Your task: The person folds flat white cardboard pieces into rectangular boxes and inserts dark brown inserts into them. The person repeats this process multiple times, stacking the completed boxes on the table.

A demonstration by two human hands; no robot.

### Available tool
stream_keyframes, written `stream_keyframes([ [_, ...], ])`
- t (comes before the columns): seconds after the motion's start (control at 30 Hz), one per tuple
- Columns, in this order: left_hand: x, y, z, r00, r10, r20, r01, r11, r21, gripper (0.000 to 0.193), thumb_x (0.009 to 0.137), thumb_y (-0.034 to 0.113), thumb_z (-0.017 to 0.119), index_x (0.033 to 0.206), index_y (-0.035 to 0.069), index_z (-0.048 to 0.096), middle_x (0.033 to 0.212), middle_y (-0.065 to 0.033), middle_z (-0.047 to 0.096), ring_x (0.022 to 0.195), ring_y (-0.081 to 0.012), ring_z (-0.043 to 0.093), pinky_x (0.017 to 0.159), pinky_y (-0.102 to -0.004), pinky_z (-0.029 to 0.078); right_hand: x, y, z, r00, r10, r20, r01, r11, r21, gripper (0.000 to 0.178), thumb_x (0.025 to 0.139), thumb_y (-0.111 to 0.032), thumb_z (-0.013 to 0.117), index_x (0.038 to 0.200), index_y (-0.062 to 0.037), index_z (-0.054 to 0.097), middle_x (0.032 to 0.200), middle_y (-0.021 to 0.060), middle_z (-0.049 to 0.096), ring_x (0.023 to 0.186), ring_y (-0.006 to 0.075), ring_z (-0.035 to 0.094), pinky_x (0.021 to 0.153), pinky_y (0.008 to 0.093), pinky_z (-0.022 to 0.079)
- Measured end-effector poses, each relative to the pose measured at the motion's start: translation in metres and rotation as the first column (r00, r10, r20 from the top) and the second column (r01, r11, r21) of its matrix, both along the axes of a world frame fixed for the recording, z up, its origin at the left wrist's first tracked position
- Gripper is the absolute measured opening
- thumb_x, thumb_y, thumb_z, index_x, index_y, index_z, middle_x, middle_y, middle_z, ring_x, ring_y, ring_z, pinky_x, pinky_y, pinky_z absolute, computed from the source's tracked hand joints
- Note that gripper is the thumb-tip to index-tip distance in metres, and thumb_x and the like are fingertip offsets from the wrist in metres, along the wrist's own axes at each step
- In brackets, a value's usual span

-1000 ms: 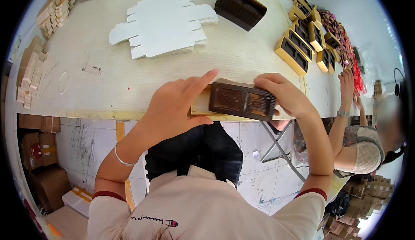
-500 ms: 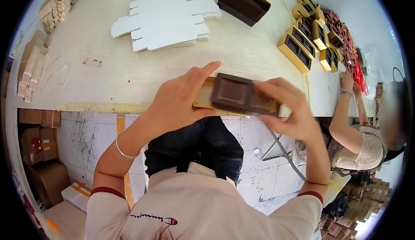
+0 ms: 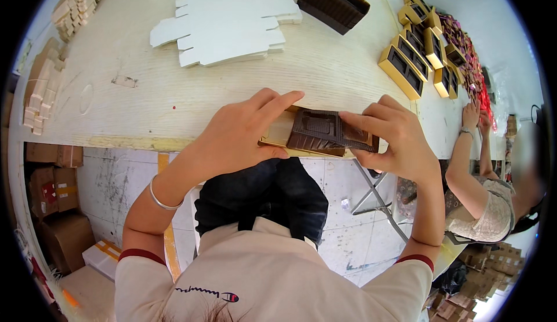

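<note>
At the table's front edge, my left hand grips the left end of a shallow gold box, thumb on the near side and fingers along the far side. My right hand pinches the right end of a dark brown plastic tray with moulded compartments. This tray lies over the box's right part, partly inside its walls and slightly tilted. The box's left inside is bare and shows pale gold. The tray and my right fingers hide the box's right end.
Flat white carton blanks lie stacked at the back, beside nested brown trays. Gold boxes with dark trays stand at the far right. A co-worker's arms reach toward red packets. Folded cartons line the left edge.
The brown tray has come down into the gold box's right part, and its tilt has changed. My right hand has shifted slightly right; my left hand keeps its grip on the box.
</note>
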State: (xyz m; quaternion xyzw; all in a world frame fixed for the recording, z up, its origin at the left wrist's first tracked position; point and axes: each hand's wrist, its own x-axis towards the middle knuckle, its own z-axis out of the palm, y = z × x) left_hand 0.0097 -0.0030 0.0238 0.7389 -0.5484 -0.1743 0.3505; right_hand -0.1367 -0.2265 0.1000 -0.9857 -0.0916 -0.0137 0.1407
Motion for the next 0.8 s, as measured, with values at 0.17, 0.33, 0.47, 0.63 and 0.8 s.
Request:
stream_keyframes([
  [0.17,0.001,-0.002,-0.004,0.999,-0.038,-0.004,0.038,0.999,-0.037,0.087,0.062,0.018,0.084,0.138,0.013,0.044,0.111,-0.0096,0.052,0.091,-0.0313,0.059,0.079,-0.0384,0.049,-0.001,0.013,-0.008,0.994,-0.108,0.022,0.108,0.994,-0.011,0.049,0.065,-0.020,0.076,0.112,-0.0087,0.067,0.076,0.0065,0.057,0.072,0.0249,0.056,0.063,0.0341,0.048],
  [0.33,0.009,-0.004,0.007,0.998,-0.058,-0.005,0.058,0.995,0.087,0.087,0.061,0.016,0.085,0.138,0.014,0.045,0.113,-0.0083,0.051,0.096,-0.0302,0.058,0.083,-0.0372,0.050,0.004,0.017,-0.027,0.992,-0.003,0.128,0.004,1.000,-0.007,0.056,0.067,-0.017,0.078,0.120,-0.0111,0.063,0.088,0.0099,0.056,0.076,0.0262,0.058,0.068,0.0355,0.050],
  [0.47,0.015,-0.007,0.005,0.993,-0.093,-0.076,0.098,0.993,0.060,0.084,0.061,0.014,0.084,0.136,0.016,0.047,0.113,-0.0079,0.052,0.098,-0.0300,0.058,0.084,-0.0365,0.050,0.005,0.023,-0.028,0.998,0.000,0.066,-0.004,0.998,0.063,0.061,0.069,-0.017,0.078,0.126,-0.0107,0.058,0.099,0.0118,0.055,0.079,0.0268,0.058,0.070,0.0366,0.051],
  [0.63,0.016,-0.005,0.003,0.994,-0.063,-0.084,0.069,0.996,0.064,0.075,0.063,0.012,0.082,0.131,0.015,0.051,0.114,-0.0079,0.054,0.099,-0.0298,0.059,0.084,-0.0363,0.051,0.008,0.016,-0.018,0.979,-0.033,-0.199,0.129,0.862,0.490,0.060,0.071,-0.012,0.078,0.127,-0.0072,0.058,0.105,0.0119,0.057,0.084,0.0266,0.058,0.073,0.0345,0.050],
  [0.8,0.023,-0.005,0.006,0.990,-0.114,-0.081,0.121,0.988,0.095,0.077,0.062,0.015,0.083,0.131,0.014,0.051,0.120,-0.0077,0.053,0.103,-0.0297,0.058,0.086,-0.0363,0.050,0.001,-0.006,-0.029,0.995,0.094,0.032,-0.098,0.887,0.450,0.040,0.073,-0.001,0.073,0.112,0.0008,0.066,0.105,0.0149,0.062,0.087,0.0275,0.060,0.071,0.0327,0.049],
])
